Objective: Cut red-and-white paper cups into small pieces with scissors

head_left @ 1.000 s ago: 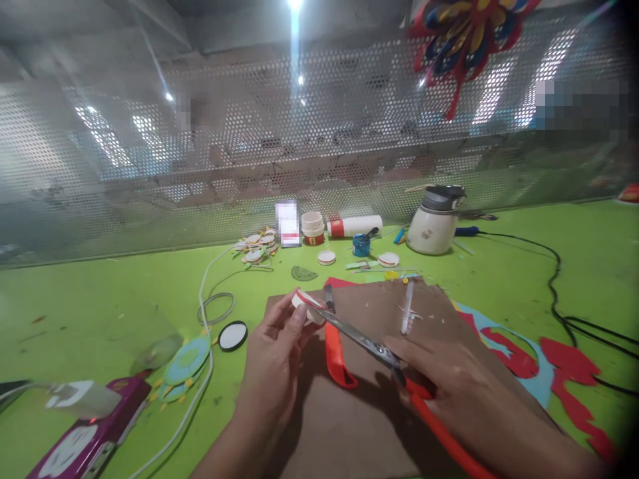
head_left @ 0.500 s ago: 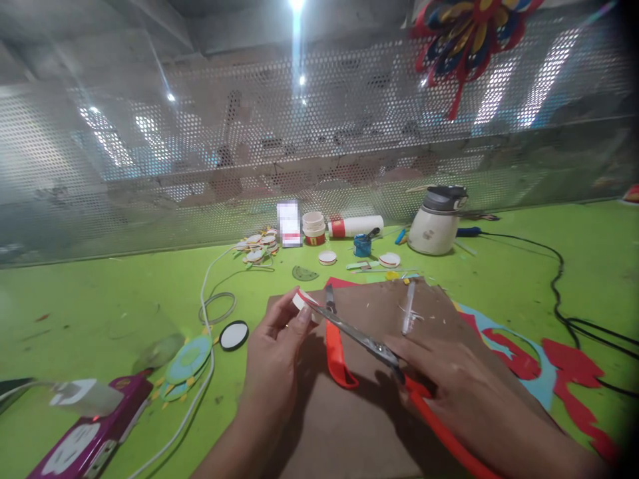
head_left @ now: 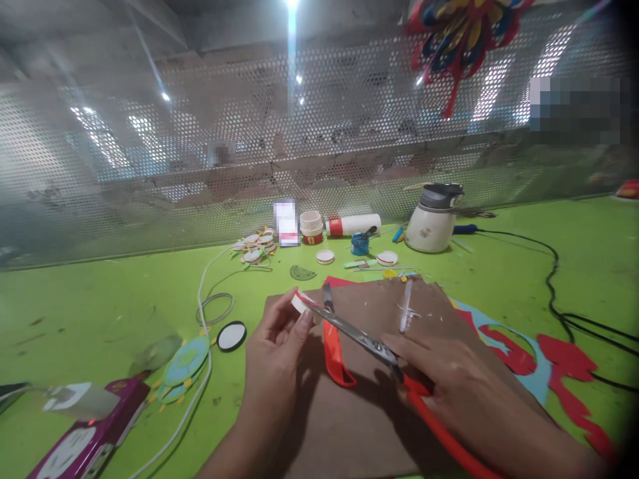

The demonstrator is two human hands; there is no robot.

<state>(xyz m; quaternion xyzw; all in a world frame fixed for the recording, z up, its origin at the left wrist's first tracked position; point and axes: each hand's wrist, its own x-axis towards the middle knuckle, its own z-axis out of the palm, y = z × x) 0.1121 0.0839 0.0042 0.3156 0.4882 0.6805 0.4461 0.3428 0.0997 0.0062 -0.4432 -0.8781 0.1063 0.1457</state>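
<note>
My left hand [head_left: 277, 352] pinches a small white piece with a red edge [head_left: 302, 303], perhaps cut from a paper cup. Around the orange handles of a pair of scissors [head_left: 367, 341] my right hand [head_left: 444, 379] is closed. The blades point up and left, with their tips against the red edge of the white piece. Beneath both hands lies a brown board [head_left: 349, 426]. A tool with a metal end and an orange looped handle [head_left: 335, 359] rests on it, partly behind the scissors. Right of that is a clear tube or pen [head_left: 406, 307] among small scraps.
Left are a purple power strip [head_left: 94, 426] with a charger, a white cable [head_left: 192, 392], turquoise cutouts [head_left: 184, 366] and a round black-rimmed disc [head_left: 232, 336]. Behind stand paper cups [head_left: 312, 229], a blue jar [head_left: 359, 244] and a white kettle-like pot [head_left: 430, 226]. Red scraps [head_left: 566, 359] lie right.
The whole view has shifted slightly. Both hands, the scissors and the white piece keep nearly the same position relative to each other.
</note>
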